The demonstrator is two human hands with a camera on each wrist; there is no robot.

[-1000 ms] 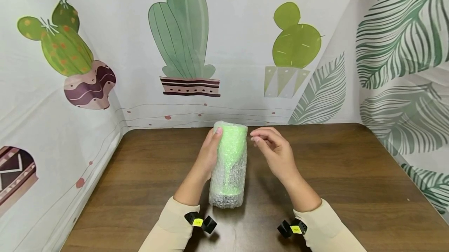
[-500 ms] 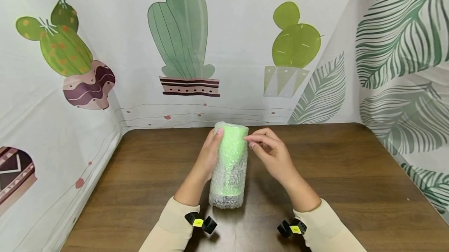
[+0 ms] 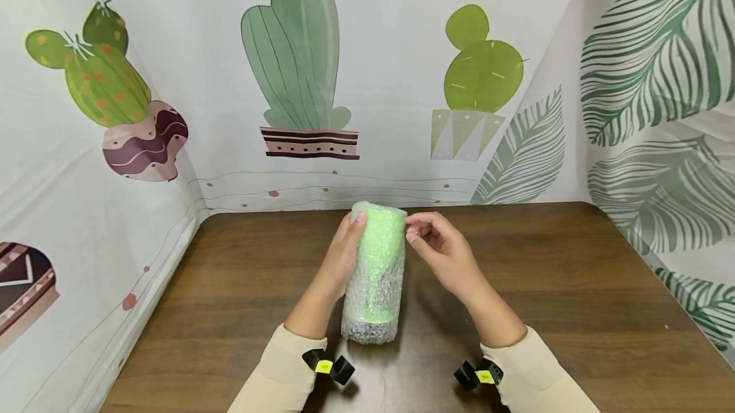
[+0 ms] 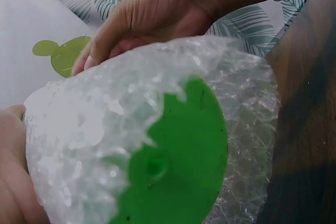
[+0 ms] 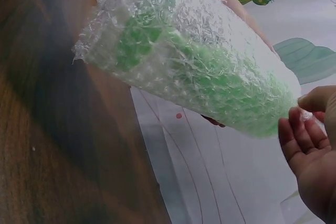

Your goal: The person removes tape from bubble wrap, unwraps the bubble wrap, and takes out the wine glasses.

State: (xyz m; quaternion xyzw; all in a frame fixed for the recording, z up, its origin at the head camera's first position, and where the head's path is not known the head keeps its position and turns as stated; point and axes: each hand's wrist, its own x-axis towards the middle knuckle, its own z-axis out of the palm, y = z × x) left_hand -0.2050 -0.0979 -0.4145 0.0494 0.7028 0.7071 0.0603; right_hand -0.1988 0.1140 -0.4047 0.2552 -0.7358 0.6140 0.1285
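A green cylinder wrapped in clear bubble wrap leans above the table between my hands. My left hand grips its upper left side, thumb lying on the front. At the upper right edge, my right hand has its thumb and fingers curled together, pinching a bit of the wrap. A clear scrap shows between those fingers in the right wrist view. In the left wrist view, the cylinder's flat green end, with a small dimple, shows through an opening in the wrap. The left fingers behind the cylinder are mostly hidden.
A brown wooden table lies beneath. White cloth printed with cacti and leaves hangs along its back and sides. Black wrist cameras with yellow labels sit on both cream sleeves.
My right hand has moved left to the wrap's upper right edge; the index finger reached it first, and now the fingers are curled there. The left hand keeps its hold on the cylinder.
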